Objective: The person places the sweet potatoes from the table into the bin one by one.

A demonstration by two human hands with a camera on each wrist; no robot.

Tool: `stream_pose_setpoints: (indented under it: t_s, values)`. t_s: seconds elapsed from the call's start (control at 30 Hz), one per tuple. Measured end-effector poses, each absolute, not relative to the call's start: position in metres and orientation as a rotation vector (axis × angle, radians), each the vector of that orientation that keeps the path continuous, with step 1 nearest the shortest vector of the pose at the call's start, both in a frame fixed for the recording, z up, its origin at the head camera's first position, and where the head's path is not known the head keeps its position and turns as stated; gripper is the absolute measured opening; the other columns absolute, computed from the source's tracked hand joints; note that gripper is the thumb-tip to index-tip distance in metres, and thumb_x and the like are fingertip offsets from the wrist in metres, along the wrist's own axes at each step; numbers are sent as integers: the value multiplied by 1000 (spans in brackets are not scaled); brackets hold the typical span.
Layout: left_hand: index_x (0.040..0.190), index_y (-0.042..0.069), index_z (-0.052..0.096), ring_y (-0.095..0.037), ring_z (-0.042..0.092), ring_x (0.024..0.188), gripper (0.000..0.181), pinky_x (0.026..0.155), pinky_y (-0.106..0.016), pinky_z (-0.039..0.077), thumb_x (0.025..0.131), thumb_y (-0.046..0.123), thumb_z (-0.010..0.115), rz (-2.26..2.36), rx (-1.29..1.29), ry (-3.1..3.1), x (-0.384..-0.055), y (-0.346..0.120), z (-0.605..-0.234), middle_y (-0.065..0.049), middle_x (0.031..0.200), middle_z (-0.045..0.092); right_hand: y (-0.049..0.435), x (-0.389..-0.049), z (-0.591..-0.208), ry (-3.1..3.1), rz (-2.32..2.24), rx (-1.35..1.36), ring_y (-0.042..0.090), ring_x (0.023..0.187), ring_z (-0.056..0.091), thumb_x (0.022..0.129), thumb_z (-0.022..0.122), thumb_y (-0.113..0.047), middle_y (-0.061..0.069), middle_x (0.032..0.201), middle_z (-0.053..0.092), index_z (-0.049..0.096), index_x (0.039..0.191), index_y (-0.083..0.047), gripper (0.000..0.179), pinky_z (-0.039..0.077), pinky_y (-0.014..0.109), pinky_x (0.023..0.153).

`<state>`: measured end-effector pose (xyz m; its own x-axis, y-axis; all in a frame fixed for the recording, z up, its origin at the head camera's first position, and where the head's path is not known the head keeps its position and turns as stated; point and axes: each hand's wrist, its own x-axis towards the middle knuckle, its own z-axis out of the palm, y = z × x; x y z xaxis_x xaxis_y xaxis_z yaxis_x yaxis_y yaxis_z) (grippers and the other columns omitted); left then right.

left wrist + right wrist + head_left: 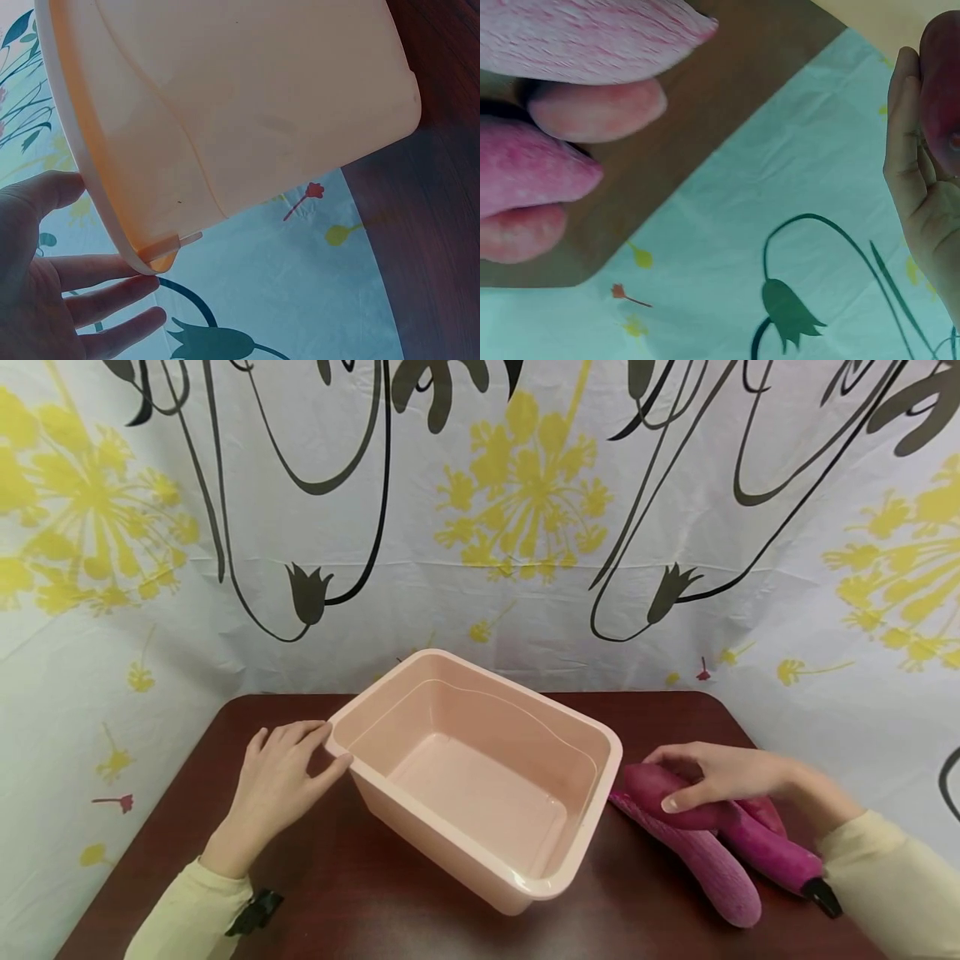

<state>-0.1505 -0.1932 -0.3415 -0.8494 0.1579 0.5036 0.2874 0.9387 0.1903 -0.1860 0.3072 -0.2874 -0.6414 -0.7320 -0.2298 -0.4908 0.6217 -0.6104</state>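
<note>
My left hand pinches the left corner of a pale peach plastic basin, thumb and fingers at its rim. In the left wrist view, the thumb lies against the rim and the fingertips touch the corner. Just right of the basin, my right hand grips a smooth, dark red, oblong fruit or vegetable. Under it lies a long pink gourd-like piece with a rough skin. Beside that rests a magenta elongated piece, and a reddish piece shows partly behind the wrist.
The basin stands near the middle of a dark brown table, with nothing visible inside. A patterned cloth hangs behind the table. In the right wrist view, several pink pieces, among them a small oval one, lie close together.
</note>
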Motion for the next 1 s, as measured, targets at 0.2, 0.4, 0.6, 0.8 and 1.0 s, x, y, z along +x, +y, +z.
stream_pose_setpoints:
  t_s: [0.2, 0.4, 0.6, 0.8, 1.0]
  values:
    - [109, -1, 61, -33, 46, 103, 52, 88, -59, 23, 77, 40, 61, -354, -317, -2597, -150, -193, -341, -17, 108, 55, 298, -190, -268, 2396, -689, -981, 12, 94, 52, 81, 63, -26, -7, 102, 56, 50, 115, -18, 37, 40, 24, 80]
    - [109, -1, 61, -33, 46, 103, 53, 88, -59, 23, 77, 40, 61, -350, -316, -2597, -150, -194, -341, -17, 108, 55, 287, -195, -252, 2439, -622, -1005, 10, 94, 51, 80, 64, -31, -10, 102, 56, 51, 115, -23, 38, 40, 25, 79]
    - [109, 0, 61, -33, 46, 102, 52, 88, -60, 23, 77, 40, 61, -357, -332, -2583, -150, -195, -341, -16, 108, 55, 277, -202, -240, 2454, -586, -979, 10, 93, 52, 80, 64, -32, -9, 101, 56, 50, 115, -22, 40, 41, 25, 79]
    - [110, 0, 61, -33, 46, 103, 52, 88, -60, 23, 77, 40, 62, -363, -332, -2584, -150, -195, -342, -16, 108, 55, 260, -210, -226, 2413, -590, -974, 12, 92, 53, 80, 64, -31, -5, 99, 57, 49, 117, -15, 43, 41, 25, 80]
    - [109, 0, 61, -33, 46, 103, 51, 88, -60, 23, 77, 40, 62, -363, -330, -2584, -150, -195, -342, -16, 108, 55, 243, -216, -216, 2406, -560, -954, 14, 96, 51, 80, 64, -33, -3, 101, 56, 47, 119, -12, 48, 39, 27, 83]
